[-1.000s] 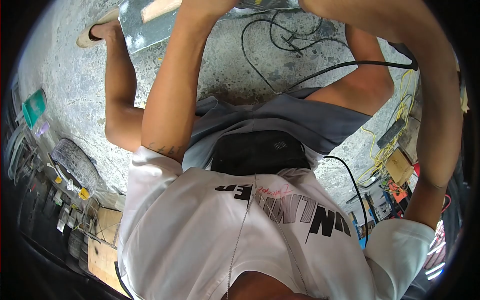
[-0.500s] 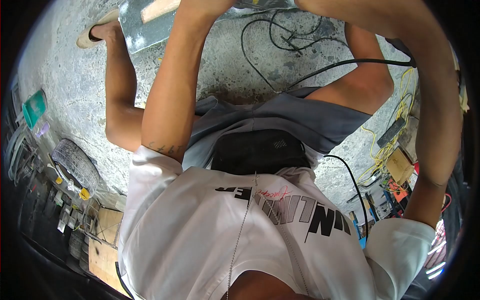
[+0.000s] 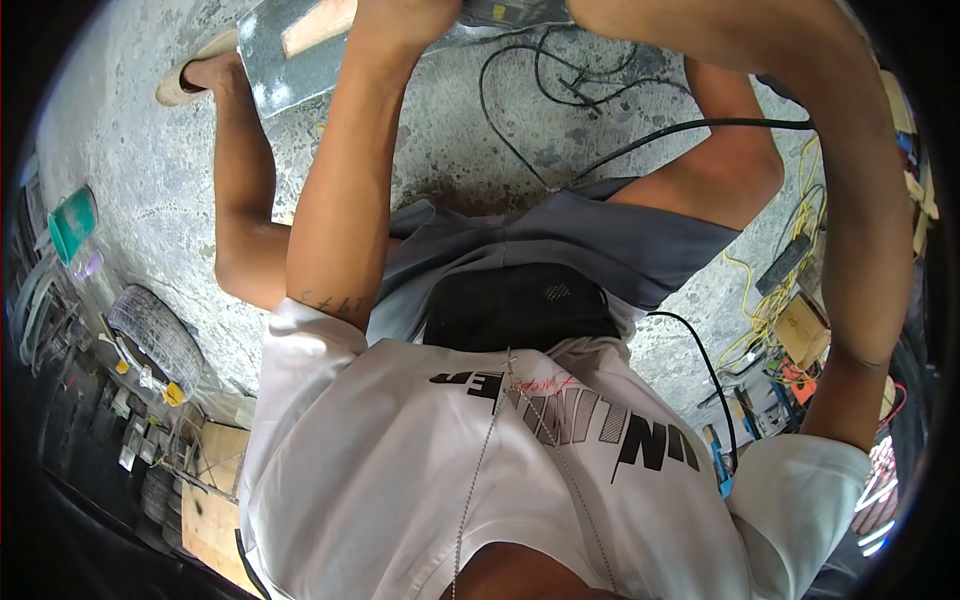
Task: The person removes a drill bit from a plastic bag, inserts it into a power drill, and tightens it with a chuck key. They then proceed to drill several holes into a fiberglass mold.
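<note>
Both my hands reach to the top edge of the view. Of my left hand (image 3: 412,16), only the wrist end and lower part show; its fingers are cut off. My right hand (image 3: 610,12) shows just its heel at the same edge, fingers out of sight. Between them is a strip of a dark grey object (image 3: 515,12) with a small yellow mark; its kind cannot be made out. Beside my left hand lies a flat grey sheet (image 3: 275,70) with a wooden strip (image 3: 318,26) on it. Whether either hand grips anything is hidden.
A black cable (image 3: 680,127) runs past my right knee and coils on the concrete floor (image 3: 450,140). To the right are tangled yellow cord (image 3: 770,315), a dark bar-shaped object (image 3: 783,264) and a cardboard box (image 3: 802,332). A tyre (image 3: 155,325) and green container (image 3: 72,224) stand left.
Both hands have shifted slightly left in the view, and my right forearm has moved a little inward. The floor and sheet sit slightly lower in the picture. No grip change is visible.
</note>
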Action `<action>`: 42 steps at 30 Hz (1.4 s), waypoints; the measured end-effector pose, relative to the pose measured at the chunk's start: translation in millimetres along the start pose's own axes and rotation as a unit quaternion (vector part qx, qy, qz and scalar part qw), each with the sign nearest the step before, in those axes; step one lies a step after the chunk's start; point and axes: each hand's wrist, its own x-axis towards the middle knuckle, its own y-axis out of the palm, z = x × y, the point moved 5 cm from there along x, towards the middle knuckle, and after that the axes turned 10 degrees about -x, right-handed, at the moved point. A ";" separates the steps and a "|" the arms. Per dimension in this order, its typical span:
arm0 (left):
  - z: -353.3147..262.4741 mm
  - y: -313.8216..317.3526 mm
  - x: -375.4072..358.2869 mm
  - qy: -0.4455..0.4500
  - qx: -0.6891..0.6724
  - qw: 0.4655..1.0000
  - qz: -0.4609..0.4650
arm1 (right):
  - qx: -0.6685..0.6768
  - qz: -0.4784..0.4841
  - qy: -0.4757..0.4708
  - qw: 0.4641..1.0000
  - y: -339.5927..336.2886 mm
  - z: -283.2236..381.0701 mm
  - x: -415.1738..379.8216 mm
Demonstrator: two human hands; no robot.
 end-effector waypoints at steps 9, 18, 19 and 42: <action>5.2 -3.2 0.0 0.026 -0.059 0.997 0.033 | 0.004 0.001 0.002 1.000 -1.7 -2.3 -0.1; 1.5 -4.4 1.7 0.029 -0.045 0.998 0.028 | 0.009 0.007 0.005 1.000 -2.7 1.4 2.7; 5.6 -7.1 3.1 0.033 -0.046 0.998 0.029 | 0.009 0.008 0.004 1.000 -3.6 1.2 4.9; 24.4 2.9 -28.5 0.140 0.131 0.944 -0.269 | 0.062 0.118 0.164 0.977 3.5 20.4 34.0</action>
